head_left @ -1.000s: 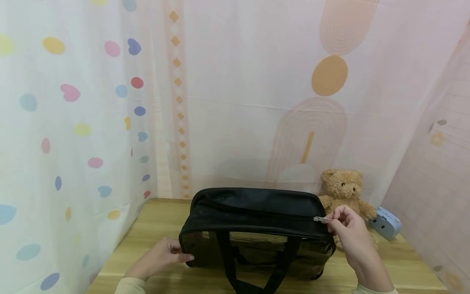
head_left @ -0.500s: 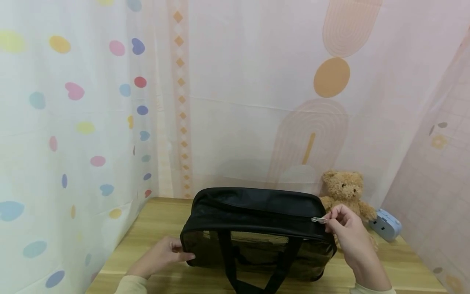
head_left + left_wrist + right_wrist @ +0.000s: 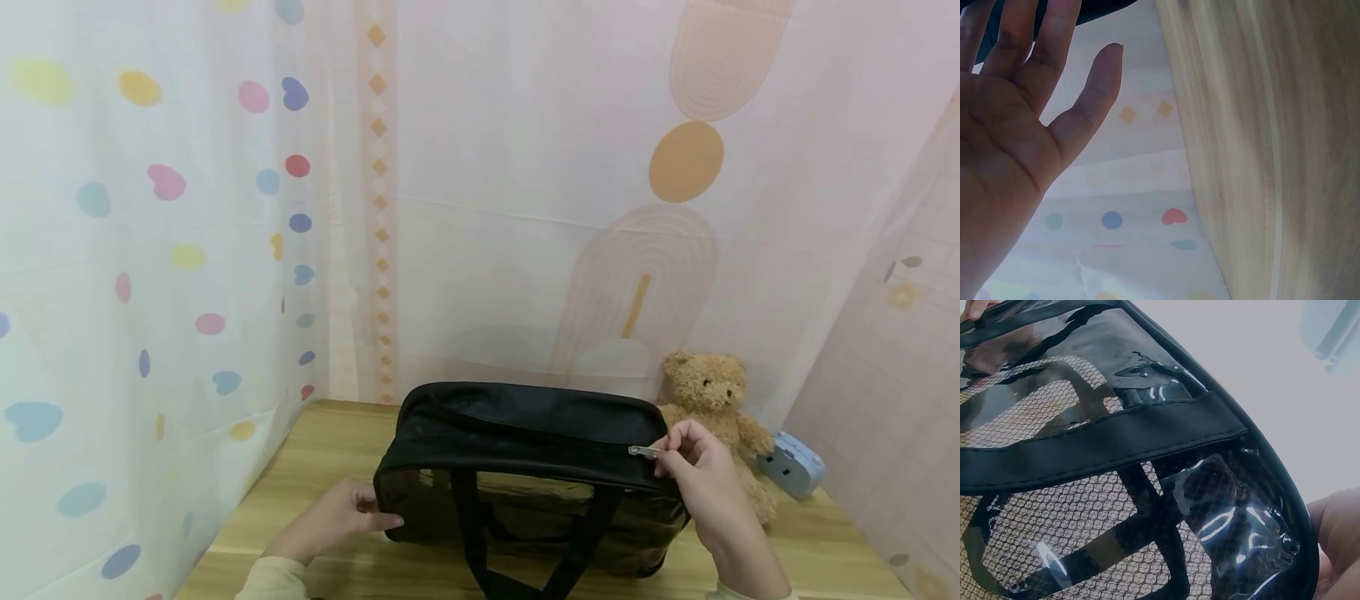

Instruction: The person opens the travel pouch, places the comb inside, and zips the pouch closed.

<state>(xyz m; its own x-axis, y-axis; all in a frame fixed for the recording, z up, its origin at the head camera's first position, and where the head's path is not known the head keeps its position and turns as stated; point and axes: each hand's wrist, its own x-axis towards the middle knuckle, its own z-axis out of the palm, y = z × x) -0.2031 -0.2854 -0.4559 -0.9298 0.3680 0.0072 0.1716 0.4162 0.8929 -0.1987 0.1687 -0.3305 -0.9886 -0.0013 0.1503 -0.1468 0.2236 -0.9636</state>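
A black bag point(image 3: 517, 425) with clear panels stands on the wooden table between my hands. At the right end of its top, my right hand point(image 3: 708, 475) pinches a silver zipper pull point(image 3: 641, 452) between thumb and fingertips. My left hand point(image 3: 341, 517) is at the bag's lower left end, its thumb over the front face and other fingertips hidden behind the side. In the left wrist view its fingers point(image 3: 1050, 53) reach nearly straight toward the dark bag. One carry handle point(image 3: 468, 533) hangs down the front. Mesh and a black strap point(image 3: 1104, 444) show close up in the right wrist view.
Behind the bag's right end sits a brown teddy bear point(image 3: 705, 387), partly covered by my right hand. A light blue object with rounded corners point(image 3: 793, 465) lies beside it. Patterned curtains point(image 3: 487, 275) enclose the table point(image 3: 330, 442) at the back and sides.
My right hand has drawn the zipper pull a short way left along the bag's top. The left hand keeps its place at the bag's end. The head view has shifted slightly.
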